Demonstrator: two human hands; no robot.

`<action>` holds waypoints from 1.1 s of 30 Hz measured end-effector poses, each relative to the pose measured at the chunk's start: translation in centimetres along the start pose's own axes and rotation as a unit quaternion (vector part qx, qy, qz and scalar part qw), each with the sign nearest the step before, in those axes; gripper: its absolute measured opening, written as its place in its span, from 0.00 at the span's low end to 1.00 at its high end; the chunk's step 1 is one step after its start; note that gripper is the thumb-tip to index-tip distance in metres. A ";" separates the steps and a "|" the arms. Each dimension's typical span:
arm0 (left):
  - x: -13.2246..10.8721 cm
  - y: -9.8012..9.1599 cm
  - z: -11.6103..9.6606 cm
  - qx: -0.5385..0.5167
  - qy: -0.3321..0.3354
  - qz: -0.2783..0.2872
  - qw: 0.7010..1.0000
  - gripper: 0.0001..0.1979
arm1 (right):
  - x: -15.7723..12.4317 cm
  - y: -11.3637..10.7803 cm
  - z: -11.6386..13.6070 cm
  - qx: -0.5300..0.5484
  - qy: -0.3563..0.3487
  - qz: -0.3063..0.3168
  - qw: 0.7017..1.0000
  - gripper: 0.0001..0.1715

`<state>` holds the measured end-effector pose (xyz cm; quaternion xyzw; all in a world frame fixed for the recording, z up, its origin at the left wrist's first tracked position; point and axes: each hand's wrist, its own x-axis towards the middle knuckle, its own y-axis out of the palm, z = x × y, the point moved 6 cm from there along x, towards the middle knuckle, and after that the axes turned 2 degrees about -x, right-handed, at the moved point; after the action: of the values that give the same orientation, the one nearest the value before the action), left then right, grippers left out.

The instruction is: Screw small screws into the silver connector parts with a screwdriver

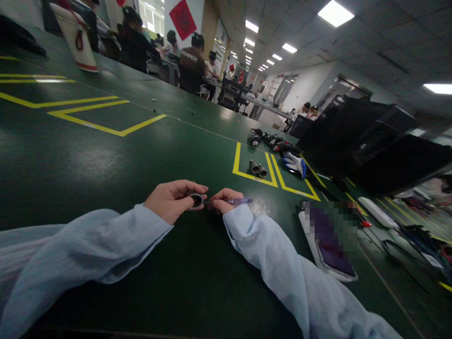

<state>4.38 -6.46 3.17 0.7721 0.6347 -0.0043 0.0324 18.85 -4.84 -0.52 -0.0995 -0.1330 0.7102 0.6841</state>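
My left hand [175,197] is closed around a round grey metal fitting [200,207] whose dark opening faces me. My right hand [225,198] pinches a small screwdriver [242,201] with a purplish see-through handle. Its thin shaft points left and reaches the edge of the fitting; I cannot tell whether the tip touches it. Both hands are held close together above the green table [190,273]. Beyond them, two similar grey metal fittings [254,167] sit inside a yellow taped box.
A phone [334,254] lies to the right of my right arm. Blue-and-white gloves [295,165] and dark metal parts with cables [254,140] lie farther back. A large black monitor [356,136] stands at right, a paper cup [76,40] at far left. People sit at tables behind.
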 end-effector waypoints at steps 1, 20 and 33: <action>0.0 0.0 0.1 -0.003 -0.001 0.002 1.000 0.11 | 0.0 0.1 0.0 -0.008 -0.003 0.000 1.000 0.04; 0.2 -0.1 0.4 -0.020 -0.014 0.002 1.000 0.11 | -0.8 0.2 0.8 0.011 0.118 0.009 0.993 0.09; 0.5 -0.2 0.7 -0.033 -0.044 0.012 0.998 0.11 | -1.8 -1.0 2.0 0.215 0.003 -0.015 0.977 0.02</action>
<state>4.30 -5.96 2.44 0.7774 0.6229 -0.0171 0.0863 19.22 -6.68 1.66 0.0496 0.0232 0.7117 0.7003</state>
